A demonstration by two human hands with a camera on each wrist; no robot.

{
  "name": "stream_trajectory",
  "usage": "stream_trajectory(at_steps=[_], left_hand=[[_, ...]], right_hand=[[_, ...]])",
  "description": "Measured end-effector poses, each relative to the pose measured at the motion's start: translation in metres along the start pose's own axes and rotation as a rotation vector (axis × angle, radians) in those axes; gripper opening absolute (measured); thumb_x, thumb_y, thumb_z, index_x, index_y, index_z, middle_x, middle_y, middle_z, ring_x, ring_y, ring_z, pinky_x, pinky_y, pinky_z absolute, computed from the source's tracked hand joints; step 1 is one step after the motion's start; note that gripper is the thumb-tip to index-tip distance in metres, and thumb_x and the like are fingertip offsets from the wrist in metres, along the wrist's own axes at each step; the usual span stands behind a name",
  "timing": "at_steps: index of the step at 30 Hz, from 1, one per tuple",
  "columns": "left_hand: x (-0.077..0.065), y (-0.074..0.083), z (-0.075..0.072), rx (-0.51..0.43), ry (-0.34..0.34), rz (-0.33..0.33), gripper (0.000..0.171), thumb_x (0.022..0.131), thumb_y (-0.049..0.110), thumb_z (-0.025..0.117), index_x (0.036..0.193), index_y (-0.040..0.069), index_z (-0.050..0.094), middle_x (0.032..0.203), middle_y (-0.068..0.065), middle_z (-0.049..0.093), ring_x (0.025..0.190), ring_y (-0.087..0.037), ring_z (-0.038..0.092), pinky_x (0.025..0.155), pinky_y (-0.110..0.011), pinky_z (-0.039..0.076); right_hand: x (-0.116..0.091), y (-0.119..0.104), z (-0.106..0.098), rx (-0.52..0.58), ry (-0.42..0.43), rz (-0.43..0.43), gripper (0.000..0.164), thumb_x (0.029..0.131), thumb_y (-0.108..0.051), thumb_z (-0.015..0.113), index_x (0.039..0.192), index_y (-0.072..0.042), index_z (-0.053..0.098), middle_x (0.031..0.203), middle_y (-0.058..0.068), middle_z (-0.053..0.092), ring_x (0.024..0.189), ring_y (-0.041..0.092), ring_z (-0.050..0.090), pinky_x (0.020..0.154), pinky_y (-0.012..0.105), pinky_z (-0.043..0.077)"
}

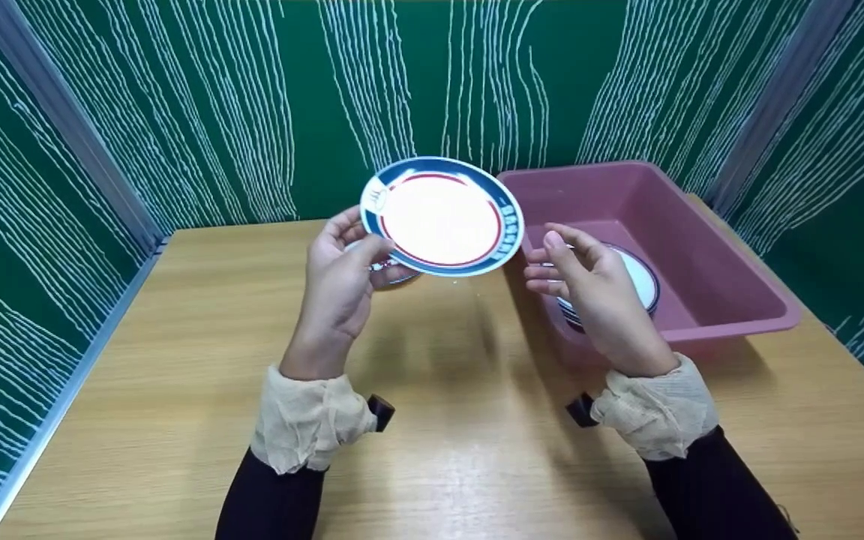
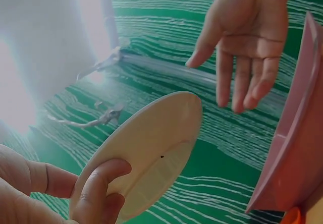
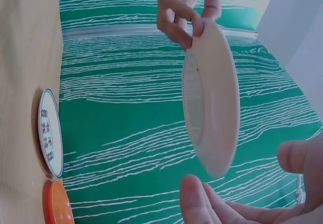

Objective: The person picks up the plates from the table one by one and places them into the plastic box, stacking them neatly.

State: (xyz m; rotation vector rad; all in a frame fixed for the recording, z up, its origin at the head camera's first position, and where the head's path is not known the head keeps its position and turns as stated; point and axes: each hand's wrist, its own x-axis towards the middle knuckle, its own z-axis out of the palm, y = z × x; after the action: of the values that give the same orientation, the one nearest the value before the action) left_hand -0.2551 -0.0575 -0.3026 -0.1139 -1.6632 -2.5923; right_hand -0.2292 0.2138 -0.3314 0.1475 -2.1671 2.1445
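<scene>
A round plate [image 1: 443, 217] with a white middle, a thin red ring and a blue rim with lettering is held up over the table. My left hand [image 1: 338, 289] pinches its left edge, thumb on the face and fingers behind. The plate's pale underside [image 2: 161, 133] shows in the left wrist view, with a small dark spot. Across from it my right hand [image 1: 608, 304] is apart from the plate, fingers extended and holding nothing. In the right wrist view, the fingers [image 3: 194, 199] of that hand are just below the plate's lower edge.
A pink tub [image 1: 709, 262] stands at the right, with stacked white plates [image 1: 643, 279] partly behind my right hand. On the wooden table [image 1: 177, 360] lie a patterned plate [image 3: 50, 133] and an orange dish [image 3: 60, 204]. Green walls [image 1: 214, 112] with white lines enclose the table.
</scene>
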Motion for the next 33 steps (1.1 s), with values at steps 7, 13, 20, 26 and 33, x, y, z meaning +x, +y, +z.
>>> stream_trajectory(at_steps=[7, 13, 20, 26, 33], left_hand=[[-0.005, -0.017, 0.016, 0.041, -0.022, -0.033, 0.056, 0.091, -0.010, 0.067, 0.140, 0.007, 0.045, 0.126, -0.019, 0.052, 0.097, -0.033, 0.070, 0.078, -0.043, 0.063], [-0.009, -0.031, 0.026, 0.055, -0.022, -0.057, 0.059, 0.091, -0.008, 0.067, 0.141, 0.007, 0.041, 0.128, -0.018, 0.048, 0.102, -0.031, 0.067, 0.080, -0.044, 0.063], [-0.011, -0.037, 0.033, 0.057, -0.018, -0.090, 0.062, 0.091, -0.008, 0.068, 0.143, 0.008, 0.038, 0.130, -0.017, 0.045, 0.102, -0.029, 0.065, 0.080, -0.044, 0.063], [-0.008, -0.040, 0.032, 0.057, -0.028, -0.092, 0.063, 0.090, -0.009, 0.066, 0.144, 0.007, 0.036, 0.130, -0.018, 0.044, 0.102, -0.030, 0.066, 0.078, -0.045, 0.063], [-0.002, -0.043, 0.028, 0.075, -0.057, -0.112, 0.055, 0.091, -0.006, 0.069, 0.140, 0.005, 0.044, 0.126, -0.019, 0.052, 0.099, -0.032, 0.071, 0.081, -0.043, 0.063]], right_hand=[[-0.003, -0.002, 0.003, 0.004, -0.008, 0.019, 0.063, 0.103, -0.039, 0.060, 0.152, -0.006, 0.039, 0.129, 0.019, 0.060, 0.107, 0.027, 0.067, 0.093, 0.031, 0.058], [-0.004, -0.002, 0.002, 0.073, 0.067, 0.049, 0.058, 0.105, -0.025, 0.060, 0.155, -0.008, 0.035, 0.129, 0.020, 0.060, 0.102, 0.026, 0.066, 0.088, 0.028, 0.060], [-0.004, -0.003, -0.002, 0.059, 0.112, 0.057, 0.054, 0.104, -0.010, 0.058, 0.155, -0.009, 0.038, 0.127, 0.018, 0.061, 0.093, 0.022, 0.063, 0.074, 0.023, 0.059], [-0.003, -0.002, -0.003, 0.092, 0.102, 0.045, 0.053, 0.103, -0.004, 0.056, 0.153, -0.005, 0.038, 0.121, 0.019, 0.061, 0.088, 0.018, 0.064, 0.072, 0.023, 0.058], [-0.002, -0.003, -0.011, 0.149, 0.124, 0.070, 0.051, 0.103, -0.001, 0.053, 0.152, -0.005, 0.039, 0.125, 0.019, 0.058, 0.092, 0.020, 0.068, 0.080, 0.029, 0.062]])
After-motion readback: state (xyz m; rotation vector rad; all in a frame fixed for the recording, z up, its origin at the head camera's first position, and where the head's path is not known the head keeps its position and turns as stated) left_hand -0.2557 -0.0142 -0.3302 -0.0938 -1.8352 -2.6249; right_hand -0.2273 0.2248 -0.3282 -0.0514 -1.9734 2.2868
